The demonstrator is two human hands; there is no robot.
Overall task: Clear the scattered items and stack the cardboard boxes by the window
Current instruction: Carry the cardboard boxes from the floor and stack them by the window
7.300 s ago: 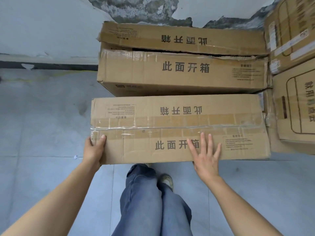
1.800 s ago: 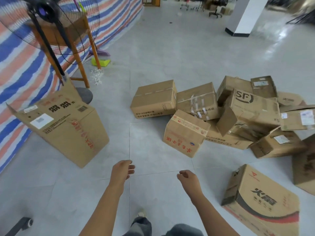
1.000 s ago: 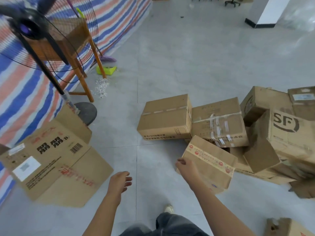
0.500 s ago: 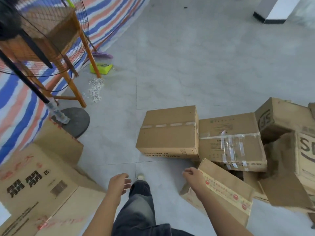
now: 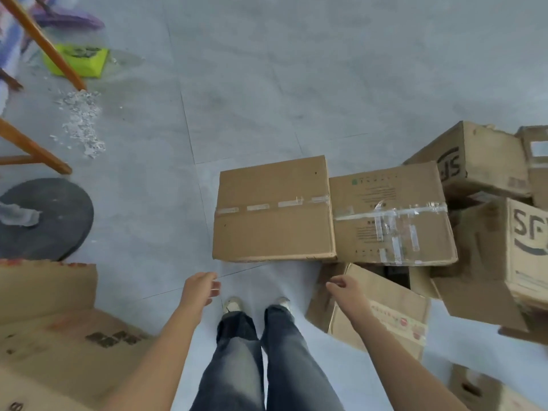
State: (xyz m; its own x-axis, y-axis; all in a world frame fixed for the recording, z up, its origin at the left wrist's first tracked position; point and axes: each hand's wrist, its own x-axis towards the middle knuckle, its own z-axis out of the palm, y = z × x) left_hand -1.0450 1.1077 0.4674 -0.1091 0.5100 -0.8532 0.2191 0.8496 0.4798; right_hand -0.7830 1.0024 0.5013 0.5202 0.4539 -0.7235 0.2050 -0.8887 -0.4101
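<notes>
A plain taped cardboard box lies flat on the grey floor just ahead of my feet. Beside it on the right sits a second box with crossed clear tape. A tilted box with red-dotted tape leans at the lower right. My left hand hangs loosely curled below the plain box's near left corner, holding nothing. My right hand hovers over the tilted box's top edge with relaxed fingers, apart from the plain box.
Boxes marked SF pile up at the right. A large open carton fills the lower left. A fan's round black base, wooden legs, a yellow-green dustpan and white debris are at the left.
I have stepped closer and looked down, so the plain box now lies right before my feet. My right hand came off the tilted box's corner; both hands stay empty.
</notes>
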